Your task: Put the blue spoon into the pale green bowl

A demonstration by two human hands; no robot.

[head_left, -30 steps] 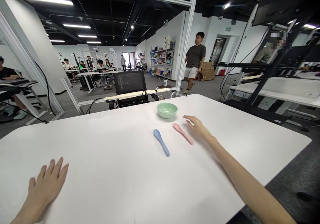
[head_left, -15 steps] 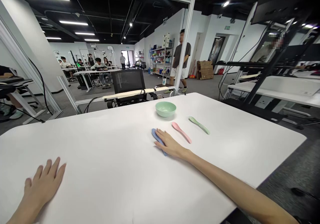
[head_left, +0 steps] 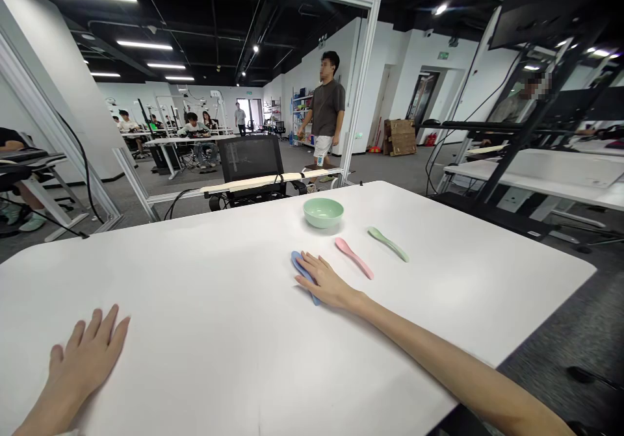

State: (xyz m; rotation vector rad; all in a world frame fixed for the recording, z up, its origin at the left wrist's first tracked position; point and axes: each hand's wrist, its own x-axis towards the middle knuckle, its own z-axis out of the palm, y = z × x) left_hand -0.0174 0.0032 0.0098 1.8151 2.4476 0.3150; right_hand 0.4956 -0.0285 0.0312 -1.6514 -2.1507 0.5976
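My right hand (head_left: 327, 282) lies over a blue spoon (head_left: 298, 260), fingers across its middle and thumb at its left side. The bowl end and the handle tip of this spoon show; its middle is hidden under the fingers. Just right of that hand a pink spoon (head_left: 354, 258) rests on the white table (head_left: 195, 319), with a light green spoon (head_left: 389, 243) farther right. Behind the spoons stands a green bowl (head_left: 323, 214), upright. At the lower left my left hand (head_left: 88, 358) is flat on the table, fingers spread, holding nothing.
A metal frame (head_left: 361, 78) rises behind the far table edge, with a black chair (head_left: 251, 163) beyond it. One person (head_left: 327, 108) is walking in the background. Desks and a dark monitor stand (head_left: 517, 117) are on the right.
My right hand has shifted slightly left, and the blue spoon has moved left with it. My left hand has stayed put. The person in the background has walked to the left.
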